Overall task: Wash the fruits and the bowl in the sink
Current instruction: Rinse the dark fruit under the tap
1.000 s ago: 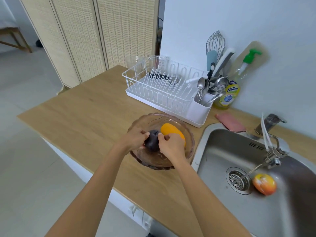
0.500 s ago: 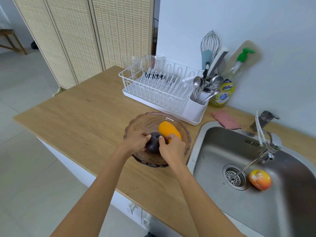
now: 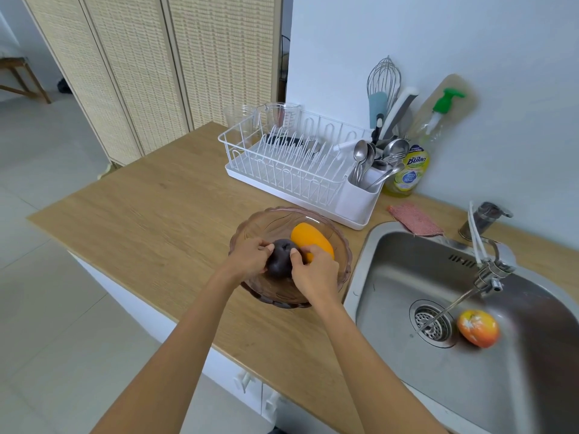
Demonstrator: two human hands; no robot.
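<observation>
White walls and woven cream screen doors [image 3: 150, 73] close off a pale-tiled kitchen corner, and below them runs the wooden surface [image 3: 150, 214] with a steel sink [image 3: 470, 386] let into its right end. Since a second ago little has changed: both hands remain around the dark fruit, their grip only slightly adjusted, so I judge the lift toward the sink has not begun. A white dish rack [image 3: 291, 161] with its cutlery holder stands at the back, a soap bottle [image 3: 410, 170] and pink cloth [image 3: 415, 219] beside it. The brown glass bowl [image 3: 247, 227] sits just left of the sink, holding an orange-yellow fruit [image 3: 310, 238]. Inside it the left hand [image 3: 250, 258] and right hand [image 3: 313, 272] curl their fingers against either side of the dark fruit [image 3: 280, 256], pinching it between them. A red-yellow fruit [image 3: 477, 328] already lies in the basin next to the drain [image 3: 434, 322], under the tap [image 3: 488, 270], whose water runs.
</observation>
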